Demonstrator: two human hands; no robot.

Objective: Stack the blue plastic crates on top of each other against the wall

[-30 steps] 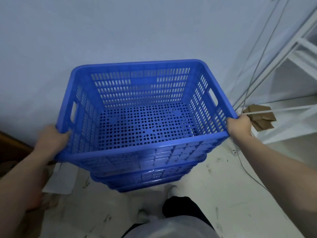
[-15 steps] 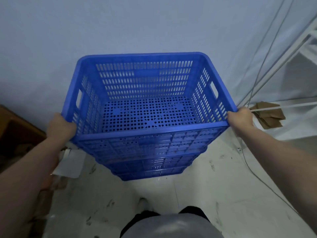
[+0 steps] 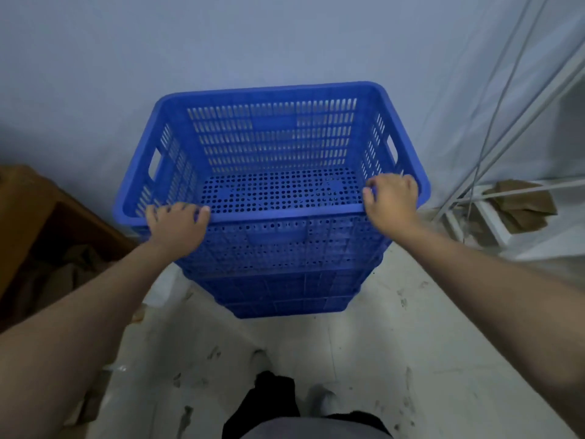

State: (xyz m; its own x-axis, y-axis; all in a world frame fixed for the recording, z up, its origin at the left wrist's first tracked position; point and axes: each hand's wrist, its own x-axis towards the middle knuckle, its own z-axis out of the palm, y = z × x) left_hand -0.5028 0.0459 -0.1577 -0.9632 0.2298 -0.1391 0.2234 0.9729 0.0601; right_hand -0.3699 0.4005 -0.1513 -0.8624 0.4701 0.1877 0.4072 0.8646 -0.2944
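A blue perforated plastic crate sits on top of a stack of nested blue crates that stands against the pale wall. The top crate is empty. My left hand rests on the near rim at its left end, fingers curled over the edge. My right hand lies on the near rim at its right end, fingers hooked over the edge. The lower crates show only their front walls below the top one.
A brown cardboard box stands open at the left. White metal shelving with folded cardboard and hanging cables is at the right. My legs and shoes stand on the scuffed white floor below the stack.
The crate has moved away from me onto the stack by the wall. Both hands have shifted from the crate's side corners onto its near rim.
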